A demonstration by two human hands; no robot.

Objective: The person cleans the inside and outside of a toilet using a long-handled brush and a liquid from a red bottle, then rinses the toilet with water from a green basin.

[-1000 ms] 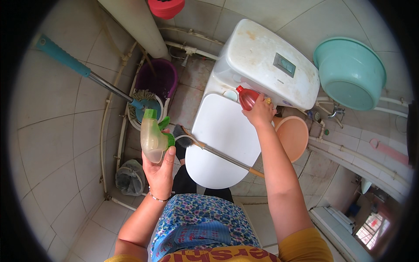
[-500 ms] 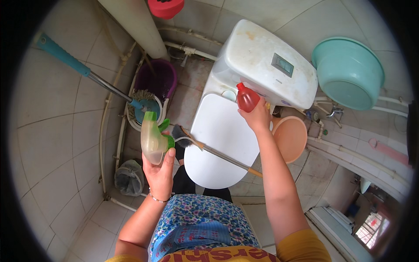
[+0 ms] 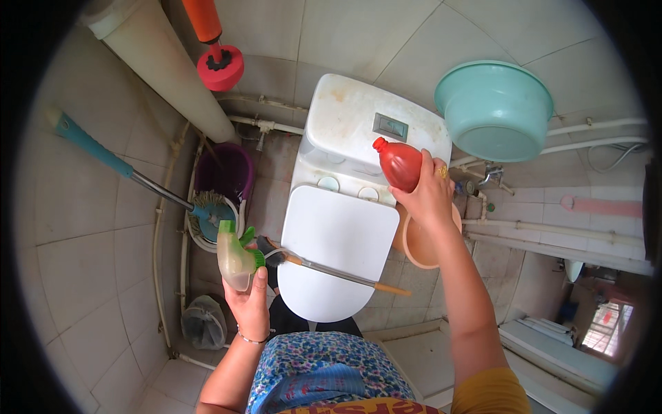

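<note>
"Bottle (image 3: 402, 168)?"
"Right, by the tank (image 3: 345, 103); the right hand (image 3: 429, 198) is gripping it. Near left, the left hand (image 3: 247, 305) is pinching the sprayer (image 3: 233, 263). I'm advising gentle squeezing, neck up."

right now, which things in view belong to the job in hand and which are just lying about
Seemingly in use:
trigger spray head, in the left hand
red bottle, in the right hand

Probably just about, neither hand on them:
long-handled brush
mop
mint-green basin
purple bucket
peach tub
</note>
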